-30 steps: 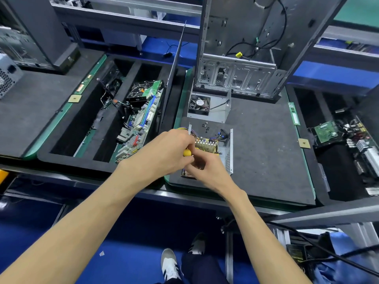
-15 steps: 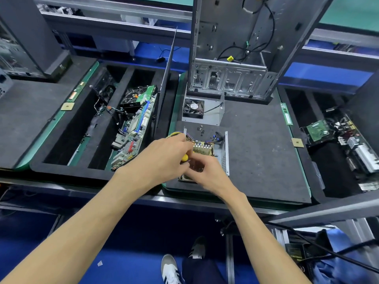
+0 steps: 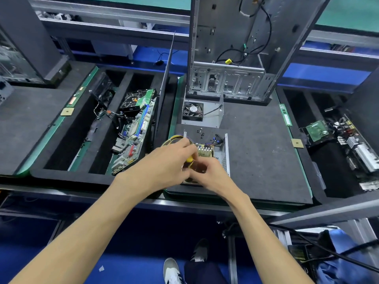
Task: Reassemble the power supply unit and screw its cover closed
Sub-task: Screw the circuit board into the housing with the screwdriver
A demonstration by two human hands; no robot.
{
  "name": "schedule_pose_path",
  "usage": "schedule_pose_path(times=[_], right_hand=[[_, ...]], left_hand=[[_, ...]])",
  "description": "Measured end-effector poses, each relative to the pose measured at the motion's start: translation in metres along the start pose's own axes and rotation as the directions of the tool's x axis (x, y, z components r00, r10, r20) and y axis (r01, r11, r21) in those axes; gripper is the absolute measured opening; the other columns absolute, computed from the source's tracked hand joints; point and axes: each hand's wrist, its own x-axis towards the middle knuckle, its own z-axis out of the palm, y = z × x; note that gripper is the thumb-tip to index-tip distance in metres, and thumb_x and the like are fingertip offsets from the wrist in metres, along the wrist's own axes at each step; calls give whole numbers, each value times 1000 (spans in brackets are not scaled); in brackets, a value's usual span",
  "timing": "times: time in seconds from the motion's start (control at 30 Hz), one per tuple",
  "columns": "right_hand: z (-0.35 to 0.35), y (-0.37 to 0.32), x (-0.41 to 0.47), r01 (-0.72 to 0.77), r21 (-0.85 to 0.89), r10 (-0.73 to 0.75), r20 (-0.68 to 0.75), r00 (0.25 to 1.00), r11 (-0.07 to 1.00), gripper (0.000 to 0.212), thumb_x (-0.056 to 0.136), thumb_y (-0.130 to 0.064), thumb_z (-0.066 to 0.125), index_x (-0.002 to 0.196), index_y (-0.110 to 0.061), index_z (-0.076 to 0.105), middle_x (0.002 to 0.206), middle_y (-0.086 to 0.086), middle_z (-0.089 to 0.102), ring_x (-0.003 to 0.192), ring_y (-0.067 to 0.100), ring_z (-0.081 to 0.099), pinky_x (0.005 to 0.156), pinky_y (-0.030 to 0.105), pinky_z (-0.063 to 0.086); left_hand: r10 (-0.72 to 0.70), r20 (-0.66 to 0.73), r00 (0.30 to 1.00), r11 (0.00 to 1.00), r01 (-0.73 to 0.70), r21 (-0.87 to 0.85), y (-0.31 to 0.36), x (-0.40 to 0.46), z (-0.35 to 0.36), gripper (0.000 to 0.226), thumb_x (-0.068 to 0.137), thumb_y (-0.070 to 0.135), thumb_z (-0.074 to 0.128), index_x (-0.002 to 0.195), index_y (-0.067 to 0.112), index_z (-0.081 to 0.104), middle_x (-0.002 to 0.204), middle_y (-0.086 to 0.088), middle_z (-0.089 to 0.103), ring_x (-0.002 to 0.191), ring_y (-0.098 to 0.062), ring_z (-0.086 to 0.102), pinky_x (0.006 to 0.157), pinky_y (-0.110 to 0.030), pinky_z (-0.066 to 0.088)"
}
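our left hand curls round the yellow screwdriver, and our right hand pinches near its tip, though we cannot tell what it holds. the open power supply lies right under both hands, its long side running from 6 to 12 o'clock. its cover with the fan waits at 12 o'clock, with loose screws between.

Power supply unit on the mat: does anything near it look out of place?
Small loose screws lie scattered on the grey mat just behind the open power supply unit, unprotected. Nothing looks damaged.
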Motion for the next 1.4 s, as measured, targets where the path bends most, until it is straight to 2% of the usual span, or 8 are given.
schedule_pose_path(times=[0.17,0.33,0.57,0.7,0.8,0.9,1.2,1.4], right_hand=[[3,0,0,1,-1,-1,43,999,1000,22,83,-22,70,103,-30,72,70,-3,56,62,9,41,62,24,40],[5,1,1,6,30,-7,13,1000,1000,28,87,-20,79,87,-47,70,71,3,56,64,11,42,61,28,38],[6,2,0,3,1,-3,-6,1000,1000,19,88,-26,71,76,-38,62,67,-11,53,64,6,43,61,24,38],[6,1,1,20,42,-21,13,1000,999,26,90,-17,70,76,-38,63,68,-15,57,63,0,44,60,13,38],[6,-2,0,13,24,-12,-22,1000,1000,17,82,-39,69,70,-46,61,61,-18,53,59,0,43,57,11,36],[3,6,0,-12,-5,12,-46,999,1000,44,87,-20,75,65,-56,62,57,-26,57,56,-4,49,56,8,38],[-3,11,4,37,-150,-39,-8,999,988,24,76,-37,63,57,-45,51,53,-25,54,54,-3,48,52,11,36],[-12,12,15,89,-150,-75,96,993,985,8,95,-31,69,103,-33,71,68,-5,61,58,3,47,56,18,38]], left_hand=[[-160,-93,983,969,174,174,2,9,-1,42,87,54,64,69,26,39,69,10,43,77,-25,58,64,-33,39],[-206,-191,960,904,262,339,6,9,3,60,95,67,43,60,21,29,57,5,33,50,-20,34,50,-30,22],[-14,5,1000,989,13,146,9,6,-10,18,94,29,61,109,21,55,104,8,51,106,-19,54,78,-38,49],[-148,-71,986,957,161,241,13,6,-7,38,90,58,60,99,21,53,93,3,56,96,-25,61,70,-36,45],[-163,-3,987,969,161,187,14,11,-7,20,95,38,61,100,19,58,87,1,56,97,-28,61,74,-38,46],[-96,153,984,990,79,115,21,15,-8,28,91,13,57,117,23,63,109,-1,57,106,-27,59,88,-43,50],[-297,10,955,947,293,129,39,18,-4,13,87,32,65,96,23,67,94,-4,66,91,-29,64,78,-39,54],[-402,20,915,909,396,129,34,17,-17,37,92,9,58,119,32,71,116,-3,62,107,-28,62,89,-38,52]])
